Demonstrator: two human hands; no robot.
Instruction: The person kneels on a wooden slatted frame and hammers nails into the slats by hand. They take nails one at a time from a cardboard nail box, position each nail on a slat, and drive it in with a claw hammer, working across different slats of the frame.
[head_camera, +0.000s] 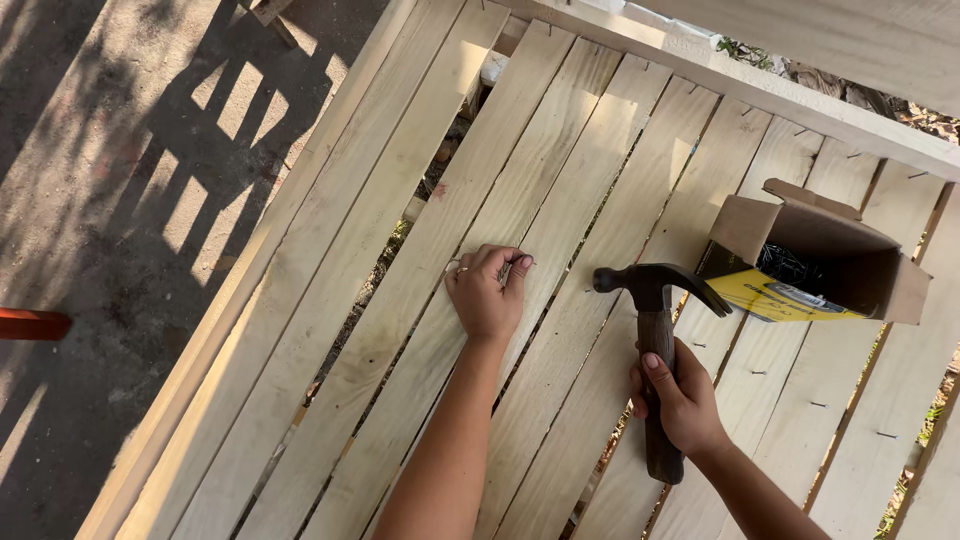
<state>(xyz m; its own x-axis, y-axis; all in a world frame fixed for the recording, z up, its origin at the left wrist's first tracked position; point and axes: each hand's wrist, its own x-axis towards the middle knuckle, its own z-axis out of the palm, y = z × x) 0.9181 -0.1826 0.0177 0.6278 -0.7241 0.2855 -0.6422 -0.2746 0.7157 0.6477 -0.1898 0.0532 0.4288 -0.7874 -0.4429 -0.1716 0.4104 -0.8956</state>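
1. Far out to the left of the left hand lies bare ground (110, 200), dappled with the shadow of slats, and a reddish bar (30, 323) pokes in at the picture's edge
2. The left hand (487, 290) rests on the pale wooden slats (400, 300), fingers curled together with the fingertips (520, 266) pinched at a small nail (530, 265) that stands on the board; a ring shows on one finger
3. Just right of that hand, across one slat, hangs the dark head of a claw hammer (655, 330), poised above the wood and not touching it
4. The right hand (680, 395) is clamped around the hammer's brown handle, thumb laid along it, with the handle's end sticking out below the fist
5. Up and to the right of the right hand sits an open cardboard box (850, 265) on the slats, flaps up, with a yellow side and dark nails inside
6. Beyond the box a thicker wooden rail (800, 100) runs across the slat ends
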